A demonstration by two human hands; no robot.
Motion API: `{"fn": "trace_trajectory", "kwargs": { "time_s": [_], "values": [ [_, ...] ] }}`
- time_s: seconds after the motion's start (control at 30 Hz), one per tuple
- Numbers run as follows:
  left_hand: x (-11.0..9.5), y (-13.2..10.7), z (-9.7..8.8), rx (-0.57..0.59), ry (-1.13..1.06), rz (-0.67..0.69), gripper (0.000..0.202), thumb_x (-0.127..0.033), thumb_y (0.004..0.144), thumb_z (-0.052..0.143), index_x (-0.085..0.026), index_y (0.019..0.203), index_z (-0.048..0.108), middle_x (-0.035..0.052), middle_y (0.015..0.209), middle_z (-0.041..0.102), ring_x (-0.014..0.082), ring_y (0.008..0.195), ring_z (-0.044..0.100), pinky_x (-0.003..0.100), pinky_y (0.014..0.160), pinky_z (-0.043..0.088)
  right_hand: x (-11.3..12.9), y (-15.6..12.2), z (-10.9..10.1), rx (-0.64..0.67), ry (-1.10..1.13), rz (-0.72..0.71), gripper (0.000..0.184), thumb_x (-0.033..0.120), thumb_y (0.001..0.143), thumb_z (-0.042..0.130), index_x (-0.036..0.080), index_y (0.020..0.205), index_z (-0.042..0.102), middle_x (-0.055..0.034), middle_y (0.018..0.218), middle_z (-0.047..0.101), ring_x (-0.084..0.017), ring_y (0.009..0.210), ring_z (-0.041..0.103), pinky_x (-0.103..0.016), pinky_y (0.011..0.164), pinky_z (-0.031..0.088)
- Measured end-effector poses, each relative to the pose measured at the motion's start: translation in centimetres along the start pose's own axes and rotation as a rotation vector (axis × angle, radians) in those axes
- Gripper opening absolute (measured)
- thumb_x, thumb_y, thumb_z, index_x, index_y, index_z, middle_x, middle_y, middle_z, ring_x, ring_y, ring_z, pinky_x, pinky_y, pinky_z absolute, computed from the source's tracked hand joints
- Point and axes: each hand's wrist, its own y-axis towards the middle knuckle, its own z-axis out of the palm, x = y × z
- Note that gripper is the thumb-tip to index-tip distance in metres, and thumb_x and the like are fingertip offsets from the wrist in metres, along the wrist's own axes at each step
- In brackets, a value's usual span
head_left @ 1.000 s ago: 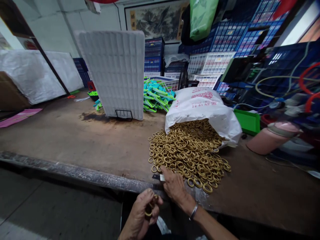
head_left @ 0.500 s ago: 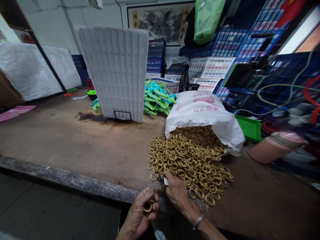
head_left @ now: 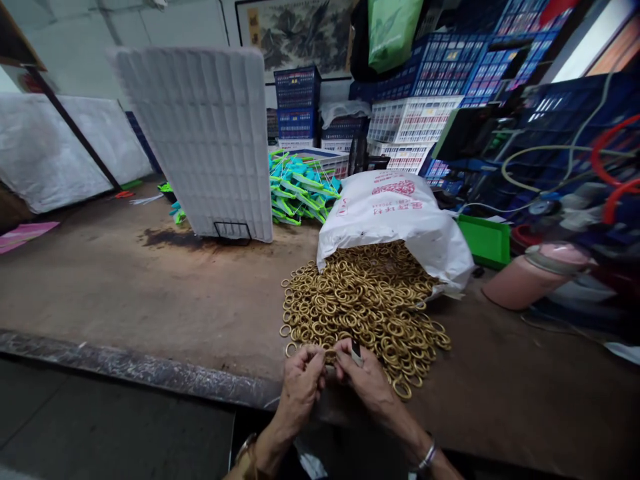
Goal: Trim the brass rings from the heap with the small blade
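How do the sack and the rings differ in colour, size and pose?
Colour: the sack is white with red print; the rings are brass-coloured.
Size: the sack is one large thing; the rings are many and small.
Pose: the sack lies with its open mouth toward the person; the rings spread from that mouth in a loose heap.
Shared: the sack and the heap are both on the table.

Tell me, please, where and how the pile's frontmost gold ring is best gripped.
The ring is probably best pinched by its rim's right side, from the right: it lies fairly flat, with tabletop there, other rings behind and the right forearm close on its left.
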Motion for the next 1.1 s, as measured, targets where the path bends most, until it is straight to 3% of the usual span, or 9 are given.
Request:
{"fn": "trace_trajectory", "kwargs": {
  "time_s": [0.17, 0.3, 0.37, 0.5, 0.57, 0.7, 0.8, 0.9, 1.1],
  "values": [
    [-0.4, -0.7, 1.1, -0.007, 0.148, 0.204, 0.023, -0.037, 0.071, 0.057, -0.016, 0.063, 0.055, -0.0049, 0.048, 0.046, 0.0070, 0.044, 0.039, 0.019, 0.046, 0.033, -0.6, -0.3, -0.3, -0.077, -0.012, 0.042, 0.036, 0.051, 0.078, 0.040, 0.018, 0.063, 0.045, 0.0053, 0.050, 0.044, -0.008, 0.047, 0.039, -0.020, 0.049, 0.033],
    [-0.5, -1.3, 1.7, 0.041, 0.284, 0.359, 0.018, -0.031, 0.072, 0.057, -0.015, 0.064, 0.059, -0.0009, 0.060, 0.054, 0.0110, 0.059, 0.047, 0.021, 0.058, 0.038, -0.8, -0.7, -0.6, -0.142, -0.084, 0.053, 0.035, 0.051, 0.074, 0.044, 0.018, 0.061, 0.045, 0.0058, 0.052, 0.040, -0.008, 0.050, 0.037, -0.020, 0.050, 0.033],
    [-0.3, -1.4, 2.0, 0.067, 0.260, 0.276, 0.020, -0.034, 0.072, 0.056, -0.015, 0.065, 0.057, -0.0027, 0.057, 0.051, 0.0089, 0.052, 0.044, 0.020, 0.052, 0.036, -0.9, -1.0, -0.8, -0.163, -0.106, 0.033, 0.034, 0.049, 0.074, 0.044, 0.018, 0.061, 0.045, 0.0055, 0.054, 0.040, -0.009, 0.052, 0.037, -0.020, 0.050, 0.033],
    [0.5, -1.8, 2.2, 0.196, 0.075, -0.040, 0.029, -0.045, 0.073, 0.052, -0.017, 0.066, 0.048, -0.0069, 0.049, 0.042, 0.0040, 0.035, 0.032, 0.017, 0.036, 0.023, -1.2, -1.5, -0.9, -0.182, -0.125, -0.002, 0.030, 0.044, 0.074, 0.044, 0.018, 0.060, 0.045, 0.0051, 0.055, 0.042, -0.009, 0.055, 0.038, -0.020, 0.052, 0.033],
    [0.8, -2.1, 2.2, 0.242, -0.013, -0.105, 0.031, -0.047, 0.073, 0.052, -0.017, 0.068, 0.046, -0.0072, 0.050, 0.042, 0.0030, 0.034, 0.031, 0.015, 0.033, 0.018, -1.2, -1.7, -1.0, -0.174, -0.131, -0.009, 0.029, 0.043, 0.074, 0.044, 0.018, 0.059, 0.045, 0.0049, 0.055, 0.042, -0.009, 0.054, 0.038, -0.020, 0.053, 0.033],
    [0.8, -2.7, 2.2, 0.224, -0.043, -0.086, 0.032, -0.047, 0.072, 0.054, -0.016, 0.069, 0.045, -0.0068, 0.053, 0.043, 0.0015, 0.035, 0.031, 0.014, 0.034, 0.018, -1.6, -2.1, -1.1, -0.163, -0.116, -0.017, 0.031, 0.041, 0.079, 0.036, 0.018, 0.059, 0.045, 0.0035, 0.053, 0.045, -0.010, 0.053, 0.041, -0.021, 0.052, 0.033],
    [0.6, -3.1, 2.3, 0.180, 0.006, -0.075, 0.032, -0.048, 0.072, 0.053, -0.017, 0.070, 0.045, -0.0068, 0.052, 0.043, 0.0018, 0.035, 0.032, 0.014, 0.034, 0.019, -2.1, -2.7, -1.3, -0.170, -0.279, -0.057, 0.025, 0.032, 0.079, 0.035, 0.019, 0.062, 0.047, 0.0029, 0.053, 0.048, -0.010, 0.051, 0.042, -0.021, 0.051, 0.031],
    [0.5, -3.2, 2.4, 0.175, 0.069, -0.038, 0.033, -0.048, 0.071, 0.054, -0.017, 0.067, 0.044, -0.0069, 0.051, 0.042, 0.0022, 0.036, 0.032, 0.015, 0.035, 0.021, -2.4, -3.5, -1.3, -0.094, -0.489, -0.081, 0.015, 0.018, 0.074, 0.036, 0.020, 0.071, 0.051, 0.0021, 0.059, 0.052, -0.011, 0.055, 0.045, -0.021, 0.053, 0.030],
    [1.0, -3.3, 2.2, 0.184, 0.131, 0.059, 0.029, -0.043, 0.073, 0.054, -0.017, 0.066, 0.044, -0.0065, 0.051, 0.042, 0.0037, 0.039, 0.034, 0.016, 0.039, 0.026, -2.2, -4.2, -1.1, -0.033, -0.664, -0.073, 0.024, 0.006, 0.062, 0.035, 0.020, 0.076, 0.051, 0.0010, 0.062, 0.055, -0.011, 0.058, 0.048, -0.020, 0.055, 0.027]
  ]
}}
